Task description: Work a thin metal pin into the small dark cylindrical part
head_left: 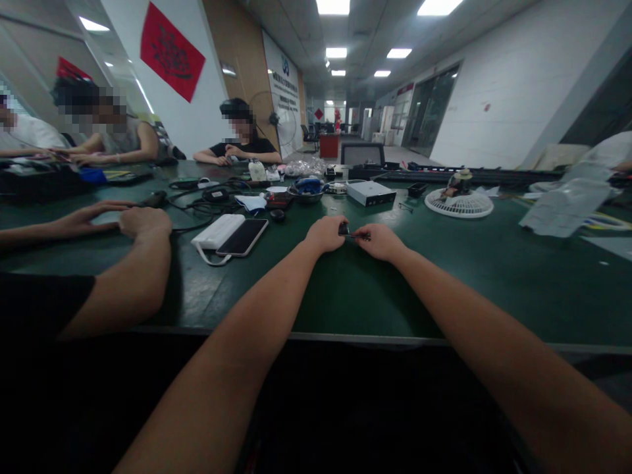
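Observation:
Close together above the green table [365, 289], my two hands meet over a small piece of work. My left hand [324, 235] is closed, gripping a small dark object [343, 229] whose kind is too small to make out. Opposite it, my right hand [382, 242] pinches a thin metal piece [361, 236] that points toward the dark object. Whether the two pieces touch I cannot tell. Left of my hands lie a phone [243, 237] and a white box-shaped device [218, 230] with a white cable.
A co-worker's hands [145, 222] rest on the table at left. Beyond my hands are a black mouse [277, 215], a bowl [307, 189], a silver-and-black box [371, 193] and a white fan grille [459, 204]. Clear plastic packaging [565, 201] stands at right. Several people sit across the table.

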The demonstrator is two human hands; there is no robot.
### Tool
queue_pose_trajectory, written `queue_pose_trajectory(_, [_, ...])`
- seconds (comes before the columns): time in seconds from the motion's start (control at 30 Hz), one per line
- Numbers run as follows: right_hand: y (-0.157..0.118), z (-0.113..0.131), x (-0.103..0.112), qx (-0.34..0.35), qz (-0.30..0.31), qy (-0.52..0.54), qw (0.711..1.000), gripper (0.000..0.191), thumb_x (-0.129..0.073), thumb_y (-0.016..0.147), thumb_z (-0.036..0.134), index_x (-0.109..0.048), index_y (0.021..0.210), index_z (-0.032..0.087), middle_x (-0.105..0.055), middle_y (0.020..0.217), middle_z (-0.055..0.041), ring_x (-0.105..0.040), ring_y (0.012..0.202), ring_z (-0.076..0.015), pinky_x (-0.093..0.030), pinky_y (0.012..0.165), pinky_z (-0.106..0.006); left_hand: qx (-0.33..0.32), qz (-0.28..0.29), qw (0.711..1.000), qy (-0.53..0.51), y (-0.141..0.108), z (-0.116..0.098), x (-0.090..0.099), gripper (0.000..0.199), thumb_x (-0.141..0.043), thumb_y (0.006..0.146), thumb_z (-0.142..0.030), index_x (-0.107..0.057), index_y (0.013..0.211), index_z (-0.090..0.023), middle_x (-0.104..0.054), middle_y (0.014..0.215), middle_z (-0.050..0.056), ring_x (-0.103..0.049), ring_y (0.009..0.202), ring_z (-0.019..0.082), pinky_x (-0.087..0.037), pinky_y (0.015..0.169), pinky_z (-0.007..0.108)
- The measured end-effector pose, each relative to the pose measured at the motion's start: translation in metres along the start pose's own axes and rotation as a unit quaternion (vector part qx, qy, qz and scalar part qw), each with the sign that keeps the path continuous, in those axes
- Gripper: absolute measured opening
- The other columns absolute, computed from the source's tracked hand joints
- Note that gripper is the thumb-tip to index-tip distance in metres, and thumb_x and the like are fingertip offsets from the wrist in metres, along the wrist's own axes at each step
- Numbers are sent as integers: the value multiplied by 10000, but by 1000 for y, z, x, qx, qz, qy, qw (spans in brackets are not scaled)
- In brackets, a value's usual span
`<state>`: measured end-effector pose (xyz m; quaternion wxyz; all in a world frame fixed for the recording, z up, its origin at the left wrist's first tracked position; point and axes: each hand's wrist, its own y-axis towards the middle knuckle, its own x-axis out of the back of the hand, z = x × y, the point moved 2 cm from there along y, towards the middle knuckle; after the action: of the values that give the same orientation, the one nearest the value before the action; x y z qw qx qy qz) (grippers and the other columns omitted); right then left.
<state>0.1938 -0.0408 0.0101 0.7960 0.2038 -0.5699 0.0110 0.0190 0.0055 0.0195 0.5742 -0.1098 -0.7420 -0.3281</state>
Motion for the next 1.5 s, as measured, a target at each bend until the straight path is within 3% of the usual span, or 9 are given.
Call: queue_pose_trajectory(1.5, [0, 0, 1, -6, 10, -5, 1000, 295, -625, 895, 252, -767, 1153, 241, -772, 1083, -60, -705, 972, -240, -512, 858, -309, -12, 3, 1000, -5, 0, -1, 0, 452, -628, 811, -236, -643, 1263, -241, -728, 1180, 73, -681, 1102, 281, -541, 968, 365])
